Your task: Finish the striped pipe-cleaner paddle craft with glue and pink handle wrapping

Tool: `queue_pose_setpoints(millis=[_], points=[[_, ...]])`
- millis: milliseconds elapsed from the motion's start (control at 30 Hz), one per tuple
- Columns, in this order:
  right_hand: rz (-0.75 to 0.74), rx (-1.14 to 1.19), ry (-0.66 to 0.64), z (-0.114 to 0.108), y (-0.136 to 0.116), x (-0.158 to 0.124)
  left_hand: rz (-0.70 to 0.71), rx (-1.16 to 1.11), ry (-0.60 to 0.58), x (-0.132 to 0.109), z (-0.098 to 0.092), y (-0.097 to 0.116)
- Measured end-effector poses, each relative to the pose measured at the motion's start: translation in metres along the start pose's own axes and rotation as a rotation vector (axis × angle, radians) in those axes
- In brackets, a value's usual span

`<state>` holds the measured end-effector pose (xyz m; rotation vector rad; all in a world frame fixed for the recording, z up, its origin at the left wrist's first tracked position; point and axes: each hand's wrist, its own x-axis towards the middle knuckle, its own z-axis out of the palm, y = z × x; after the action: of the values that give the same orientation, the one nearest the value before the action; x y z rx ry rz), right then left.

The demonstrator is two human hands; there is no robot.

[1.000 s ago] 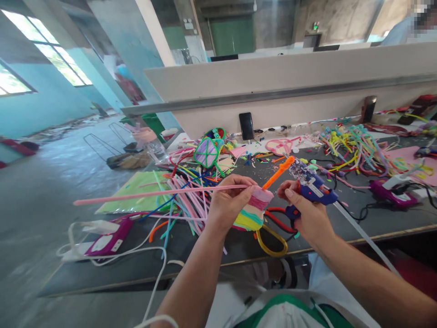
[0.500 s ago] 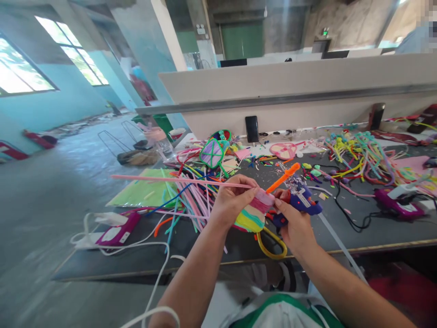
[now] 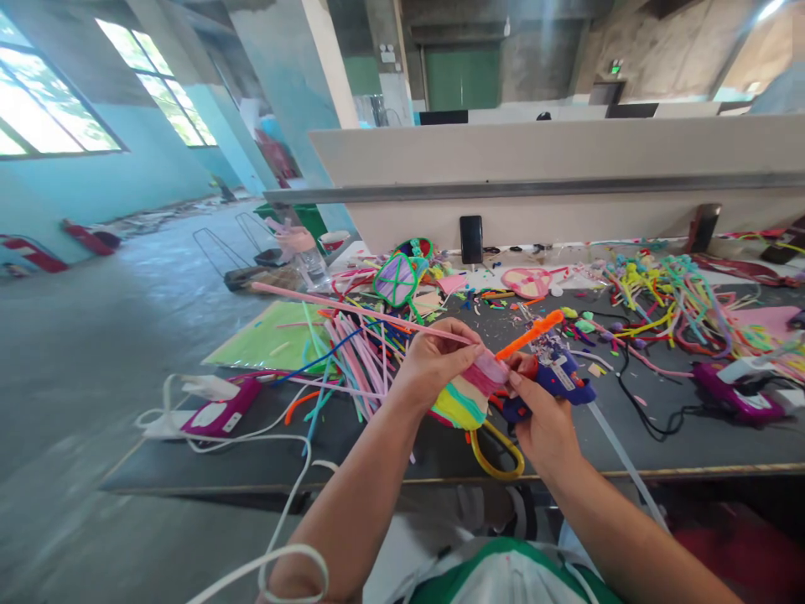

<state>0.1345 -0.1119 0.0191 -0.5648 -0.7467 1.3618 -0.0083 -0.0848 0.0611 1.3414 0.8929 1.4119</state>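
Note:
My left hand (image 3: pixel 433 365) pinches a long pink pipe cleaner (image 3: pixel 340 309) against the top edge of a striped colourful piece (image 3: pixel 469 393), the free end pointing to the left. At that piece's right edge, my right hand (image 3: pixel 544 415) is closed with thumb and fingertips on its pink corner. An orange stick (image 3: pixel 529 335) rises from the piece between the hands. Behind my right hand lies a blue glue gun (image 3: pixel 563 377). A yellow loop (image 3: pixel 496 453) hangs just below the piece, over the table's front part.
Pink and blue pipe cleaners (image 3: pixel 358 356) lie left of my hands beside a green packet (image 3: pixel 270 335). Purple power strips (image 3: pixel 223 408) sit at both sides. A phone (image 3: pixel 471 240) leans on the divider, and a tangled heap (image 3: pixel 679 294) lies right.
The pink pipe cleaner's free end has tilted upward and shifted right. Both hands keep their grip on the piece. The camera view has shifted slightly.

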Motion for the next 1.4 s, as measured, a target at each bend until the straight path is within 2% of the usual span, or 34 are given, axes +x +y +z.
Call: queue_pose_setpoints(millis=[133,267,367,500,600,700,833,967,1167,1300,1400], points=[[-0.017,-0.007,-0.003,-0.005,-0.003,0.001,0.005,-0.007,0.015,0.006,-0.004,-0.002],[-0.064,-0.054,0.067,-0.015,-0.001,0.014,-0.037,-0.039,0.065,0.028,-0.012,-0.007],[-0.085,-0.086,0.114,-0.021,0.005,0.035,-0.111,-0.114,0.088,0.049,-0.020,-0.014],[-0.062,-0.055,0.107,-0.020,0.015,0.075,-0.208,-0.169,0.118,0.069,-0.034,-0.025],[-0.025,-0.009,0.124,-0.015,0.026,0.103,-0.226,-0.194,0.165,0.074,-0.047,-0.034],[0.040,0.020,0.133,-0.011,0.041,0.120,-0.252,-0.233,0.203,0.072,-0.059,-0.043],[0.117,-0.008,0.099,-0.013,0.062,0.120,-0.328,-0.283,0.217,0.065,-0.070,-0.051],[0.083,-0.073,0.038,-0.014,0.074,0.108,-0.364,-0.298,0.202,0.062,-0.078,-0.054],[0.087,-0.124,0.027,-0.017,0.077,0.105,-0.393,-0.319,0.208,0.065,-0.084,-0.057],[0.082,-0.111,0.049,-0.018,0.076,0.108,-0.406,-0.334,0.236,0.066,-0.081,-0.062],[0.059,-0.094,0.054,-0.017,0.075,0.106,-0.397,-0.338,0.215,0.066,-0.078,-0.062]])
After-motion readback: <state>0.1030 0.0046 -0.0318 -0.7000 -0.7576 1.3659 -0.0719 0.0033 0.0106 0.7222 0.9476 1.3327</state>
